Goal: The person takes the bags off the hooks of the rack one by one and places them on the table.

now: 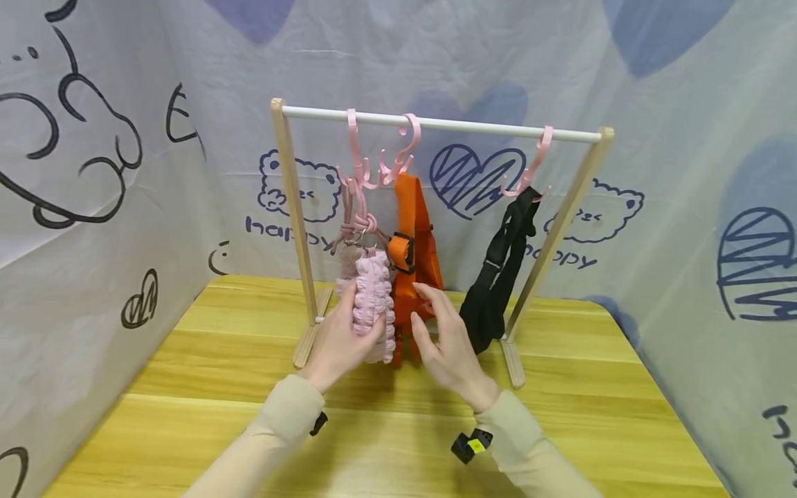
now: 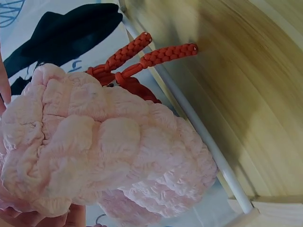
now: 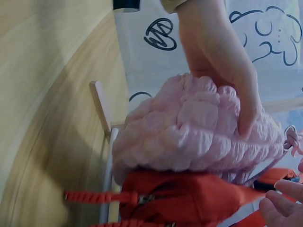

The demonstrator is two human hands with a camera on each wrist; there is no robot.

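Observation:
A pink puffy quilted bag hangs by its knotted strap from a pink hook on the rack. My left hand grips it, the thumb on the near side and the fingers behind. In the right wrist view, the left thumb presses into the puffy fabric of the bag. Beside it hangs an orange bag with a black buckle and braided zip pulls. My right hand is held in front of the orange bag with its fingers spread and nothing in them; whether it touches the bag is unclear.
A rack with wooden legs and a white rail stands on the wooden table. A black strapped bag hangs from a pink hook at its right end. Behind is a printed cloth backdrop.

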